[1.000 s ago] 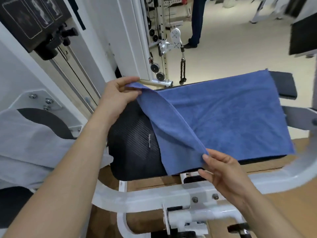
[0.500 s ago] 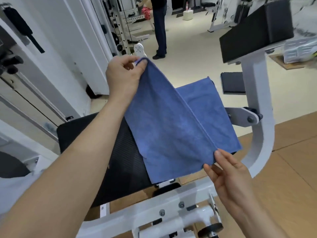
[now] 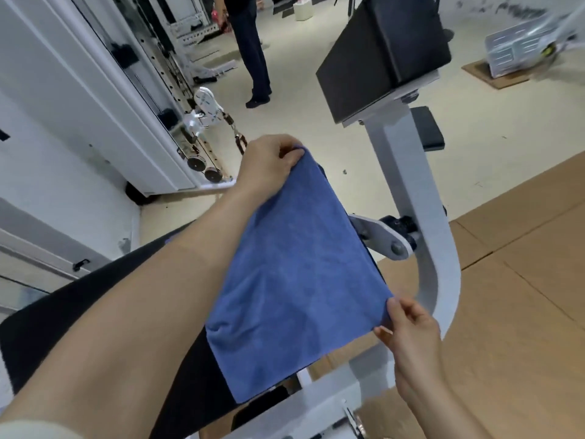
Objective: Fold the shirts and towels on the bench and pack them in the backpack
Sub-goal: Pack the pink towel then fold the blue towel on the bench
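Two-hand grip | bench (image 3: 79, 312): black padded slab, near end cut off by forearm | frame (image 3: 408, 191): white painted steel, curved upright | towel (image 3: 300, 274): blue, soft nap, rectangular, spread over bench's right end, underside hidden | left hand (image 3: 269, 166): fingers curled, pinching far corner | right hand (image 3: 411, 340): thumb-and-finger pinch on near-right corner

A black pad (image 3: 383, 49) is mounted atop a white curved upright (image 3: 408, 191); two black pulley wheels (image 3: 196, 163) are fitted low on the cable machine (image 3: 95, 99) at left; a person in dark trousers (image 3: 253, 52) is seen standing beyond; brown floor panels (image 3: 522, 296) are laid at right.
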Action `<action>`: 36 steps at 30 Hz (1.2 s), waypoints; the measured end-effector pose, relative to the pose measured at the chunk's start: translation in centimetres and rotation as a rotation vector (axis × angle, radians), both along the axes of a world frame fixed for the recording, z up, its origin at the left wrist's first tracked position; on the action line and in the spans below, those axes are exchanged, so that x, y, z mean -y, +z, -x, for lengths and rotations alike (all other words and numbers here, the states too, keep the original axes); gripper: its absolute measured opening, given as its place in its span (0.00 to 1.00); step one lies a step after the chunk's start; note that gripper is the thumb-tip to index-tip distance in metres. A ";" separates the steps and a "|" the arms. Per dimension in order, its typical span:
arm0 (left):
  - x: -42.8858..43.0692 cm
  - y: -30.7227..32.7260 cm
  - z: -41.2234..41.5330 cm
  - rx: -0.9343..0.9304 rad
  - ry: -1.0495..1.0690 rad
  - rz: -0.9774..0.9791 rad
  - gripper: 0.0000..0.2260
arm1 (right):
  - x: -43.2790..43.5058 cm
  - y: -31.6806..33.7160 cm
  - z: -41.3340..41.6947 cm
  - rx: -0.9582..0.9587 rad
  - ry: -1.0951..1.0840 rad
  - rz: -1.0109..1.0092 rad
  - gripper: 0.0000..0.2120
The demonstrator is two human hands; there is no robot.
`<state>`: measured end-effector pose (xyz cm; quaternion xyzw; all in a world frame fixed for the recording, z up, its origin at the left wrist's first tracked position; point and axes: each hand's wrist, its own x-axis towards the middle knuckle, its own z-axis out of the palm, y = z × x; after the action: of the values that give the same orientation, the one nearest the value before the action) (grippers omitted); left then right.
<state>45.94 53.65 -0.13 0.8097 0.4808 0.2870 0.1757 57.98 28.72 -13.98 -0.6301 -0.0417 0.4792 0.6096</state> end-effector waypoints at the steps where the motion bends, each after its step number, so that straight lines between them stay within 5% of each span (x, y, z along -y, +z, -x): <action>1: -0.3 -0.5 -0.6 -0.062 -0.012 0.000 0.07 | -0.2 -0.5 0.0 0.009 -0.004 0.022 0.06; 17: -3.7 -3.1 -2.4 -0.272 0.110 0.053 0.07 | -1.5 -2.6 -1.1 0.121 0.039 0.049 0.03; 23: -4.4 -2.9 -3.2 -0.345 0.099 0.160 0.12 | -1.3 -3.8 -1.4 0.325 0.102 0.072 0.04; 30: -3.3 -2.5 -2.9 -0.345 0.111 0.031 0.04 | -1.2 -3.8 -2.7 0.444 0.179 0.137 0.04; 36: -0.7 -0.6 0.0 -0.240 0.084 -0.029 0.12 | -0.6 -2.4 -3.5 0.449 0.289 0.079 0.05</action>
<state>45.96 54.37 -0.77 0.8199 0.5275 0.2020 0.0928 61.50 29.37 -16.40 -0.7312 -0.2466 0.4108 0.4856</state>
